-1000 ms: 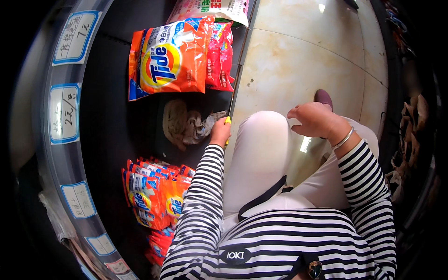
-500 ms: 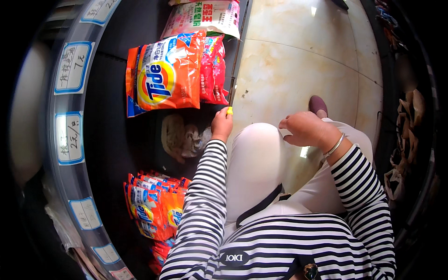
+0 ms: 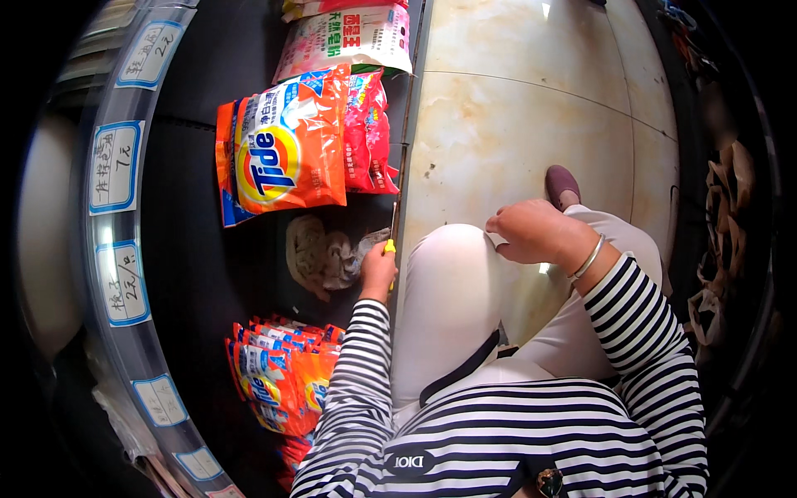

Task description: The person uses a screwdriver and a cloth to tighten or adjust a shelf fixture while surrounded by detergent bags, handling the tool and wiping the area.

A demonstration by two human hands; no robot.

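Observation:
My left hand (image 3: pixel 378 272) is closed around the yellow handle of a thin-shafted tool, apparently a screwdriver (image 3: pixel 389 246), at the shelf's front edge. Its metal shaft points away from me. Just left of that hand, a crumpled pale cloth (image 3: pixel 320 253) lies on the dark shelf (image 3: pixel 220 274). Beyond the cloth stands a large orange detergent bag (image 3: pixel 299 158), with a pink bag (image 3: pixel 364 137) against its right side. Over my knee, my right hand (image 3: pixel 527 231) hangs loosely with bent fingers and holds nothing; the thumb stands apart.
Small orange detergent bags (image 3: pixel 278 373) are piled on the near shelf, beside my left forearm. A white-and-pink bag (image 3: pixel 344 37) lies at the far end. Price labels (image 3: pixel 116 166) line a curved rail on the left. Tiled floor (image 3: pixel 498 124) runs along the shelf; brown bags (image 3: pixel 730 191) stand right.
My left hand has drawn back toward me along the shelf edge, and more of the tool and its shaft shows. The view has shifted slightly. My right hand stays over the knee.

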